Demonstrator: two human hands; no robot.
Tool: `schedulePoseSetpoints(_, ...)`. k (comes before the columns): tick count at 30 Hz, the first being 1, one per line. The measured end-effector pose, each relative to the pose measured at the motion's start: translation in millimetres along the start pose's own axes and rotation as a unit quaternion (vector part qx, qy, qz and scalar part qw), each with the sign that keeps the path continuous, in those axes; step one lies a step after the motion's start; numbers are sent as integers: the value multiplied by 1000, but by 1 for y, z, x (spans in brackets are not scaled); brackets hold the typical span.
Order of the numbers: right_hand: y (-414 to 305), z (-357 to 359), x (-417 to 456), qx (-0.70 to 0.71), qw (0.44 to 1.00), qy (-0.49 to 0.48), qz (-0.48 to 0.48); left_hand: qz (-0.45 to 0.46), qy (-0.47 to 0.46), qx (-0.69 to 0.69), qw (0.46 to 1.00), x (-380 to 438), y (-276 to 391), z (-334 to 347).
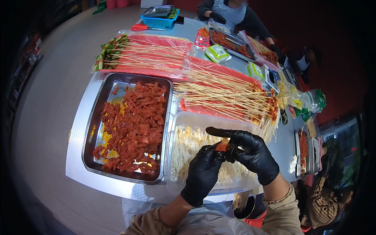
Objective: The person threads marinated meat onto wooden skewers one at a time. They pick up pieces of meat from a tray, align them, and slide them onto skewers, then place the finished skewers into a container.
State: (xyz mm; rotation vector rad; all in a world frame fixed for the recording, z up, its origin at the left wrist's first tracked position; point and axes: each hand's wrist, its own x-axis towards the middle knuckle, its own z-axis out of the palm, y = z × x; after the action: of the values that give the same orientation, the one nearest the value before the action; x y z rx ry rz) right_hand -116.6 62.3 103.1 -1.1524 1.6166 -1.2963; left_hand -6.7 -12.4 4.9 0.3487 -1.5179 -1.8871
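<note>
My left hand (pixel 204 171) and my right hand (pixel 255 154), both in black gloves, meet over a clear plastic tub (pixel 188 119). Between their fingertips they hold a small piece of red marinated meat (pixel 222 146); a pale bit shows at its top, too small to name. My right index finger points out to the left, away from the meat. Bundles of enoki mushrooms (pixel 183 155) lie in the tub below. To the left, a deep steel tray (pixel 88 148) contains a heap of red marinated meat slices (pixel 141 117) with orange oil around them.
Skewers with green vegetables (pixel 111 53) and enoki-and-meat skewers (pixel 226 91) rest on red trays beyond. Bare bamboo skewers (pixel 241 200) stand in a container by my waist. Red-handled scissors (pixel 139 27) lie far back. Another person (pixel 235 14) works across the table.
</note>
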Motion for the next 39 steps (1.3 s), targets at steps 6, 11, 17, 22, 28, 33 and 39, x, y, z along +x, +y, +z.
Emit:
schedulePoseSetpoints(6,13,1,-12,-27,998,55,35,24,-31,98,994,2,10,1)
schedulePoseSetpoints(11,15,4,-15,-98,989,108,22,44,-68,186,979,5,16,2)
schedulePoseSetpoints(17,25,3,-17,-92,986,142,7,58,-92,218,970,5,17,3)
schedulePoseSetpoints(22,24,-2,-18,-121,984,128,30,49,-102,214,970,6,13,4)
schedulePoseSetpoints(28,29,-2,-19,-138,982,126,-23,58,-80,229,968,7,23,5)
schedulePoseSetpoints(33,30,-6,-20,-162,979,101,-65,-108,-17,47,993,3,17,1)
schedulePoseSetpoints(39,34,-10,-22,-185,973,95,-103,-160,24,0,987,3,24,5)
